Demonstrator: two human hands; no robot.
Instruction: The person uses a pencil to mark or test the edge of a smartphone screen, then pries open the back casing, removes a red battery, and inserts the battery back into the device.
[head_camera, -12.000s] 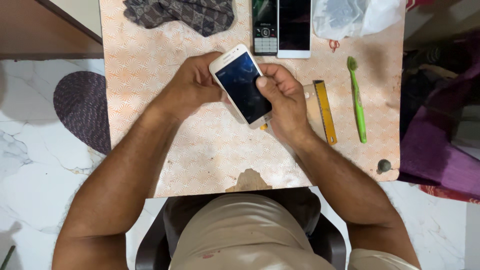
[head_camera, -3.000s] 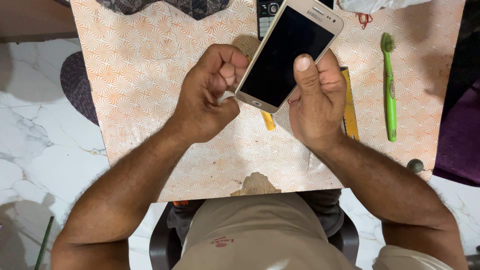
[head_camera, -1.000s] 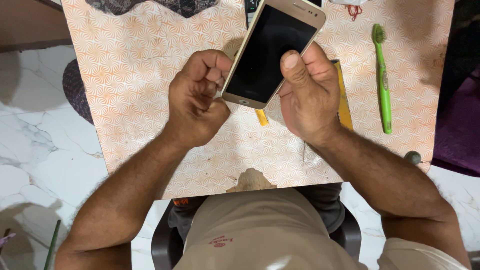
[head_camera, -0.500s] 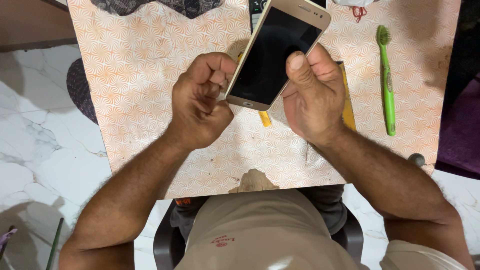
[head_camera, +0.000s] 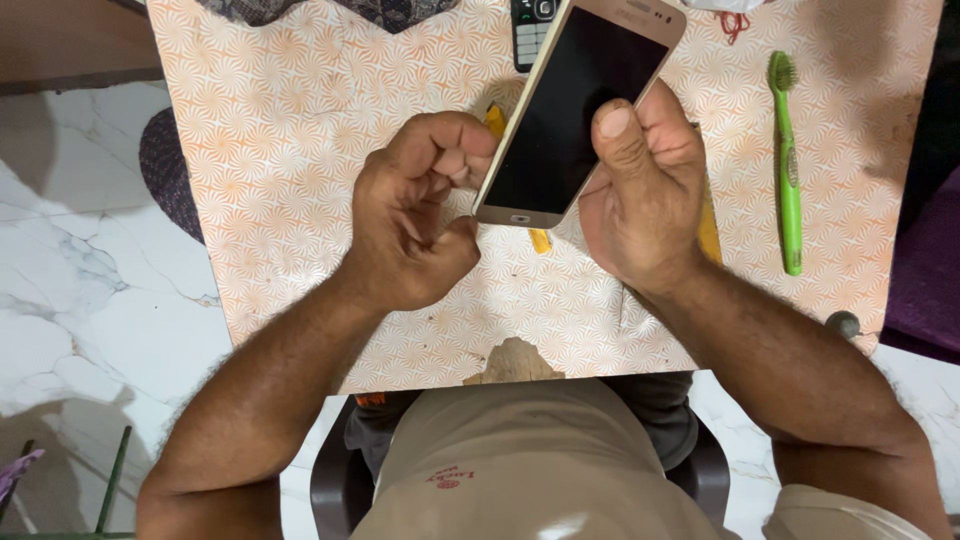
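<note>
A gold smartphone (head_camera: 575, 110) with a dark screen is held tilted above the orange-patterned table (head_camera: 300, 180). My right hand (head_camera: 640, 190) grips its right side, thumb pressed on the screen. My left hand (head_camera: 415, 210) is curled against the phone's left edge near the bottom corner, fingertips at the seam. A yellow tool (head_camera: 497, 120) shows just behind the phone, between the hands; which hand holds it I cannot tell.
A green toothbrush (head_camera: 785, 165) lies at the right of the table. A keypad phone (head_camera: 530, 30) and a dark patterned cloth (head_camera: 330, 10) lie at the far edge. A small grey knob (head_camera: 843, 324) sits at the table's right corner. White marble floor to the left.
Over the last second the phone and both hands stay close together with only slight shifts. Twelve seconds ago the phone was lower and flatter on the table.
</note>
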